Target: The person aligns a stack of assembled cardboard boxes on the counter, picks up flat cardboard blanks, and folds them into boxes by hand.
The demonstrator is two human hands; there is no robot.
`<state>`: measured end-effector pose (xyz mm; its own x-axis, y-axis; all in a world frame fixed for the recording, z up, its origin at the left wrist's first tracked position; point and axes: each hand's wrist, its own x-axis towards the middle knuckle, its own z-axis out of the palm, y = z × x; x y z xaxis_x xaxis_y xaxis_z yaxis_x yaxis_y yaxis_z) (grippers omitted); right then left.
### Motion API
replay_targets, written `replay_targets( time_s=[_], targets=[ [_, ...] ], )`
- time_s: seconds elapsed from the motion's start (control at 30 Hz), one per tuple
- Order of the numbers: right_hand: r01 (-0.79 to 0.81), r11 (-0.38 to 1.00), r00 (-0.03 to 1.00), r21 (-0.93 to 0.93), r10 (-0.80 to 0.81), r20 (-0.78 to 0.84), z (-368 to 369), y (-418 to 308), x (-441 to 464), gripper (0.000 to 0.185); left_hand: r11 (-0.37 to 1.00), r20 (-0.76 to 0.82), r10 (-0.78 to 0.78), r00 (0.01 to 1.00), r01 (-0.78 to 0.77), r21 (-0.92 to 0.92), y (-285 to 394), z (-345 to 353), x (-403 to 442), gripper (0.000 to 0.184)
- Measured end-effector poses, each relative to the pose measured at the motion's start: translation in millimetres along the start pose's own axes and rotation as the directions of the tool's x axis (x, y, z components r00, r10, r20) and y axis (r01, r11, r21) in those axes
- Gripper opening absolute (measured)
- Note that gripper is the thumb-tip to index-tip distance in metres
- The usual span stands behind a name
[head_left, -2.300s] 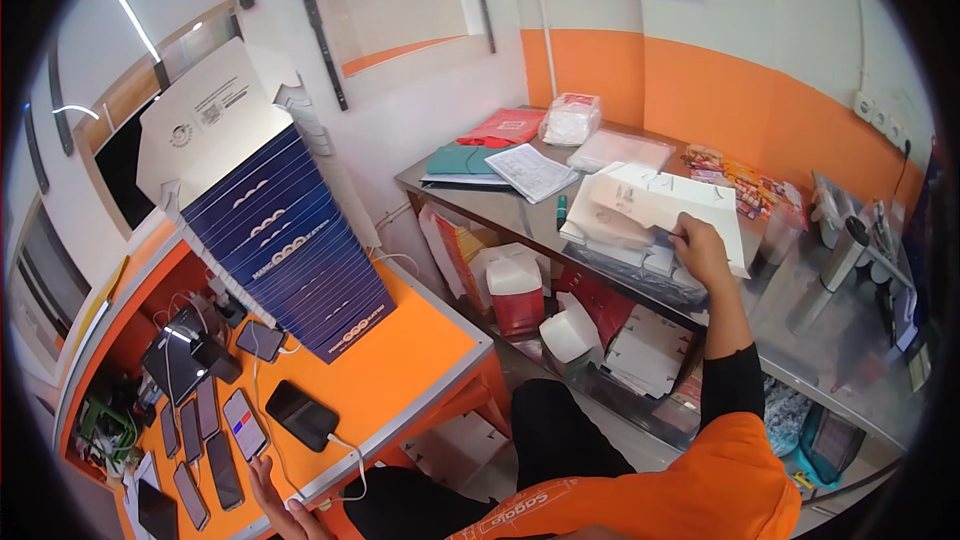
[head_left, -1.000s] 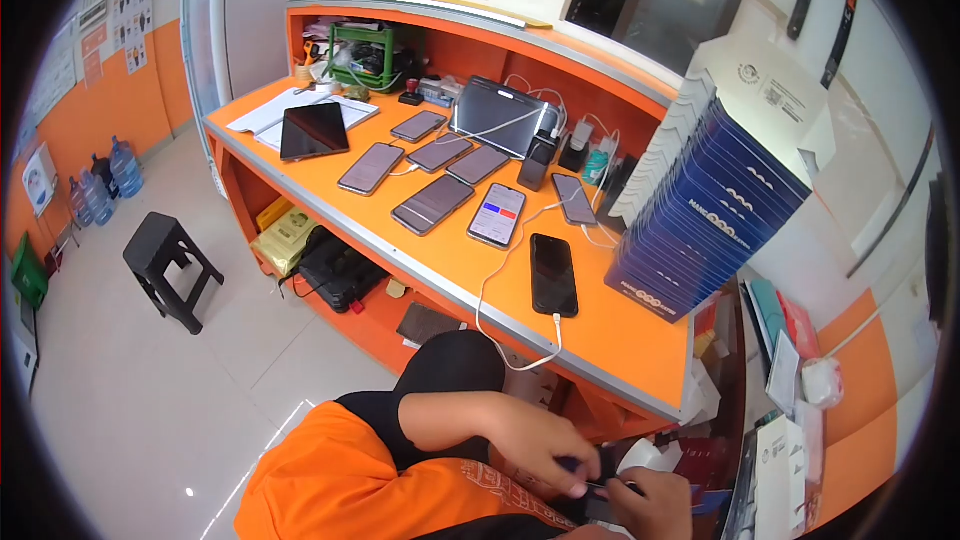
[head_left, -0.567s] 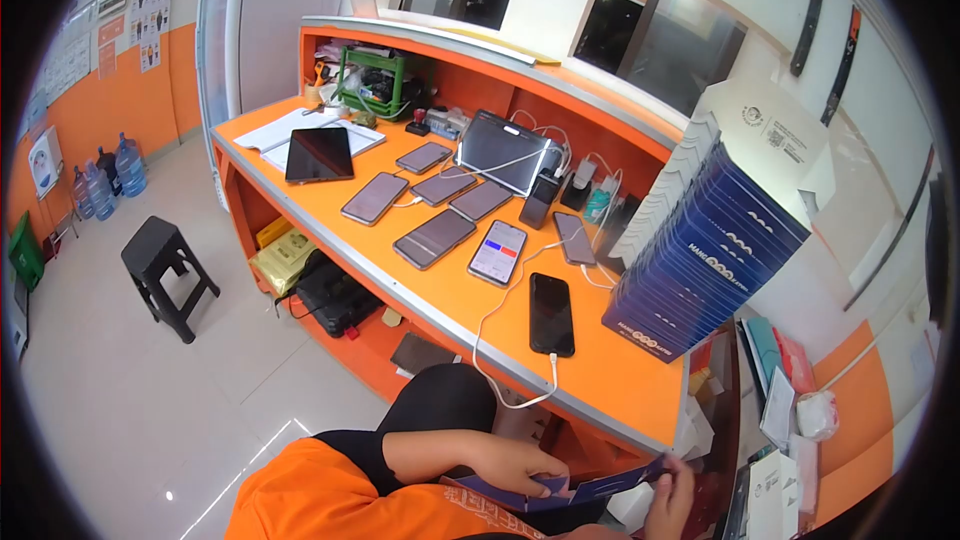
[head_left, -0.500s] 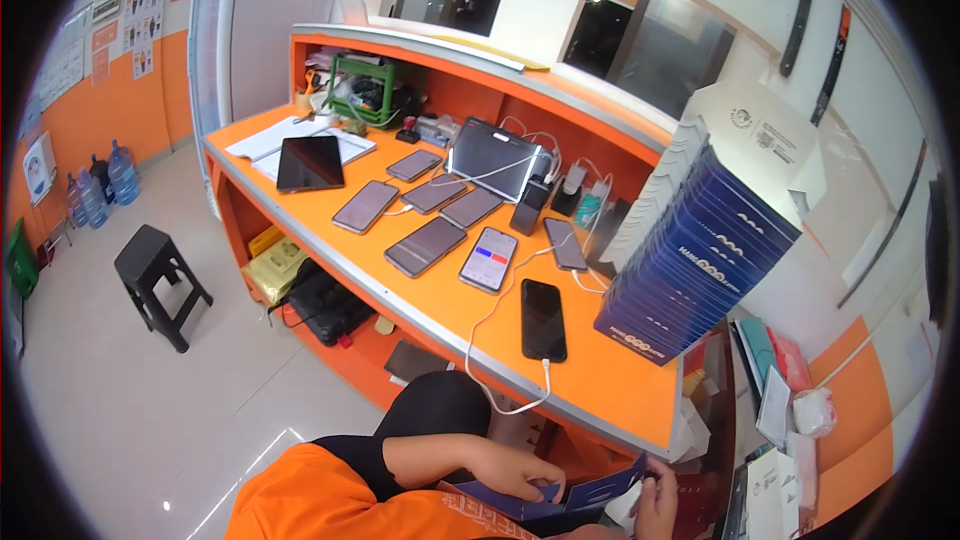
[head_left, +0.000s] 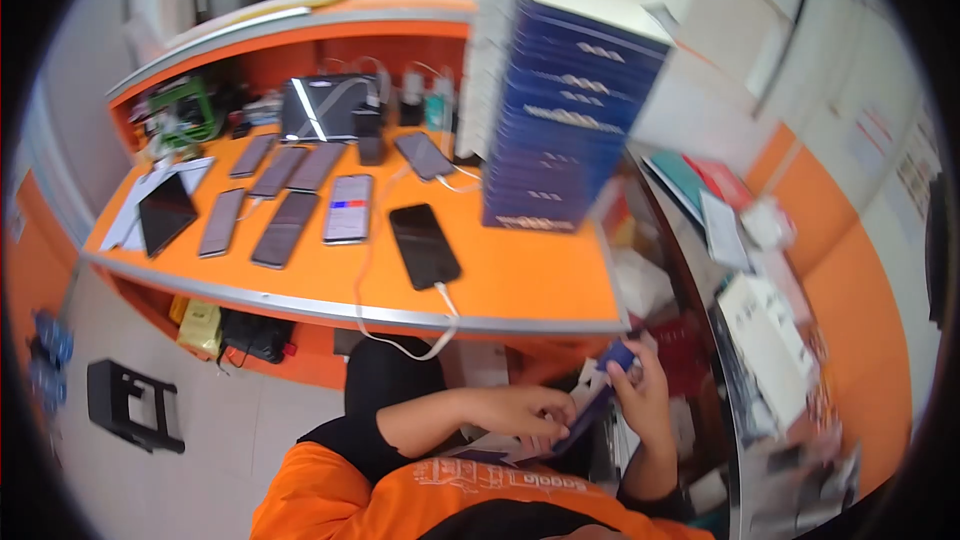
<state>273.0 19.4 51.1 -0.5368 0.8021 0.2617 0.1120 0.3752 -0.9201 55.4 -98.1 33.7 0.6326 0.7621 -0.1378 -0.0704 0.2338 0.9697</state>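
Note:
A dark blue cardboard box [head_left: 594,406], partly folded and with white inner faces, lies across my lap below the table edge. My left hand [head_left: 530,414] is closed at its near part, fingers curled against the card. Gripping the far end, my right hand [head_left: 642,386] has its thumb on a blue flap. The lower part of the box is partly hidden by my left forearm. On the orange table [head_left: 540,285] stands a tall stack of matching dark blue boxes [head_left: 570,130] with white flaps.
A black phone [head_left: 425,247] on a white cable lies near the table's front edge, the cable looping over it. Several more phones, a lit one [head_left: 348,208] and a tablet [head_left: 167,214] lie leftward. A cluttered side shelf [head_left: 735,380] stands right; a black stool [head_left: 135,406] is on the floor.
My view has swung to the right, so the table sits further left. Both hands have raised the box a little, and its right end is now tilted upward.

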Motion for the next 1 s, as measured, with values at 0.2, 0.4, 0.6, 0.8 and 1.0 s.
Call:
replay_targets(
  time_s=[0.2,0.4,0.6,0.8,1.0],
  targets=[
    [-0.199,0.969,0.980,0.146,0.201,0.007,-21.1,-10.4,-14.5,0.020,0.995,-0.240,0.087,0.967,-0.072,0.071,-27.6,-3.7,11.7,0.023],
    [0.017,0.999,0.996,-0.041,-0.013,0.084,-25.0,-6.7,-17.3,0.023,0.998,-0.320,0.013,0.947,0.008,0.064,-40.5,-6.3,16.4,0.027],
    [0.155,0.939,0.963,-0.308,-0.074,0.257,-16.2,-23.8,-16.3,0.026,0.927,-0.411,0.102,0.906,0.064,0.369,-43.4,4.1,13.5,0.032],
    [-0.047,0.998,0.999,-0.033,0.047,0.005,-19.0,6.2,-26.1,0.021,0.948,-0.547,0.013,0.837,0.165,0.274,-40.7,0.2,5.3,0.032],
    [0.042,0.973,0.993,0.227,-0.016,-0.117,-6.7,19.3,-32.0,0.031,0.994,-0.509,-0.044,0.860,0.088,0.064,-51.4,-3.6,8.5,0.032]
  ],
)
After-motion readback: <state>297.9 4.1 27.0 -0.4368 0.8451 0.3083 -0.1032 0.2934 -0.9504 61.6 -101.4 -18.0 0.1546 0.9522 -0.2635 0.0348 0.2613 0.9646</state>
